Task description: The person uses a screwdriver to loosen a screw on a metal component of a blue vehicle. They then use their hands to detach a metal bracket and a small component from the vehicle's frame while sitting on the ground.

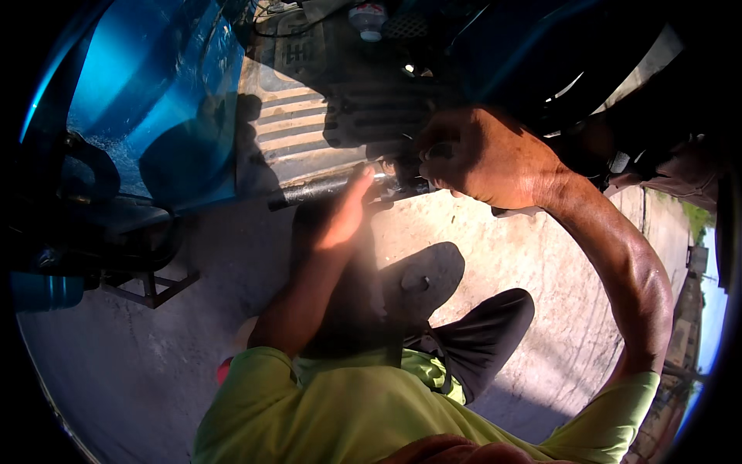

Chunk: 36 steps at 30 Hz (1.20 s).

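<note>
My left hand (348, 213) is at the dark round bar (305, 191) along the near edge of a ribbed floor mat (290, 127). Its thumb lies across the top of the bar, and the fingers appear to curl beneath it. To the right, my right hand (491, 158) is bent over the same edge, with its fingers curled together in shadow. Whatever those fingers grip is too dark to name. A small dark metal fitting (398, 182) shows between the two hands, by the bar.
Blue vehicle panels (162, 100) rise at the left. A clear plastic bottle (368, 21) lies at the mat's far end. A metal bracket (151, 288) juts out low on the left. Beneath me is pale concrete ground (495, 255), with my bent knees above it.
</note>
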Available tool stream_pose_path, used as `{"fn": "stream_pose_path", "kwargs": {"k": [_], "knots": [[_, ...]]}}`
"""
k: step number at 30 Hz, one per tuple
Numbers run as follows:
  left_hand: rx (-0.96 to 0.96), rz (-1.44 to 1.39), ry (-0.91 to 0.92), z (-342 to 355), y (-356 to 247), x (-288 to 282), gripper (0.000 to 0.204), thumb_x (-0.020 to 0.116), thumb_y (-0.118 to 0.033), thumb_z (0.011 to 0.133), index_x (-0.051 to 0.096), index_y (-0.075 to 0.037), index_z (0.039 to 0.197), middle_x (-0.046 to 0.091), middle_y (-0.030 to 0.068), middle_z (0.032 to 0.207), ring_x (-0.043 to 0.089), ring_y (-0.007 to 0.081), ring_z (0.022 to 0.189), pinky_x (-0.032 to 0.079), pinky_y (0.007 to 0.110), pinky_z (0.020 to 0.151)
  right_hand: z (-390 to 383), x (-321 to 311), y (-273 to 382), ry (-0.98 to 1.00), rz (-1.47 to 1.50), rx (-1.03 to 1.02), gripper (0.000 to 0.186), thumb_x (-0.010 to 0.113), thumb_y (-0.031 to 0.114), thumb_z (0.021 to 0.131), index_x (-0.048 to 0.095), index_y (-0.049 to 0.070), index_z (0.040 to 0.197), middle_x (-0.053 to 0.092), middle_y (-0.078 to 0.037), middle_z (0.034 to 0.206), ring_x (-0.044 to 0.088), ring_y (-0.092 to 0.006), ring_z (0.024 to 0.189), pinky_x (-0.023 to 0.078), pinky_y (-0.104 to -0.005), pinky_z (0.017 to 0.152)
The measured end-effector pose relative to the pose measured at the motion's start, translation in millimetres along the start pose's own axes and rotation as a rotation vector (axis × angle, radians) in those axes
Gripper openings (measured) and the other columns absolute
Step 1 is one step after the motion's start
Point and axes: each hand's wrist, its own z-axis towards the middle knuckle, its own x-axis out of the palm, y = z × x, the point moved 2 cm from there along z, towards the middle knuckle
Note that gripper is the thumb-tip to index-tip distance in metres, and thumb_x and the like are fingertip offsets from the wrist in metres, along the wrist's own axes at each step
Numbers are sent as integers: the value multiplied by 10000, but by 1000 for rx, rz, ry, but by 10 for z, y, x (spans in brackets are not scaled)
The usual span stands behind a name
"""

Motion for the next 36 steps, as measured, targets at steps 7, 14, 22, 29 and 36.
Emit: {"fn": "stream_pose_path", "kwargs": {"k": [7,14,22,29,36], "knots": [[-58,-86,-61,81,149,27,538,542,-525,1017,567,-109,1357,656,77,1294,617,204,1163,489,383,922,-375,200,-993,-91,488,-18,404,641,248,935,646,33,1276,693,-156,1163,703,-278,1028,588,-380,875],[32,-118,1,48,69,-5,571,579,-545,996,553,-115,1371,649,74,1299,611,214,1150,492,396,901,-391,357,-943,-47,955,293,460,607,290,932,607,22,1305,679,-115,958,590,-163,833,508,-282,616],[-27,-104,-114,78,126,-110,583,599,-539,989,536,-117,1386,635,80,1309,598,227,1159,502,405,879,-594,256,-920,-151,766,309,436,600,333,1000,606,20,1305,690,-141,947,660,-198,767,567,-330,694],[-5,-137,-49,54,52,-6,605,621,-539,977,532,-105,1389,635,93,1314,606,237,1164,510,426,890,-599,426,-995,-219,881,289,471,623,332,979,608,-14,1299,701,-141,992,709,-223,868,584,-348,811],[-44,-89,-132,44,66,32,441,632,-426,983,586,-113,1291,680,71,1213,655,207,1058,531,406,811,-721,1082,-1034,-317,1215,203,279,626,149,996,651,-14,1222,715,-105,1106,732,-201,866,576,-302,745]]}}
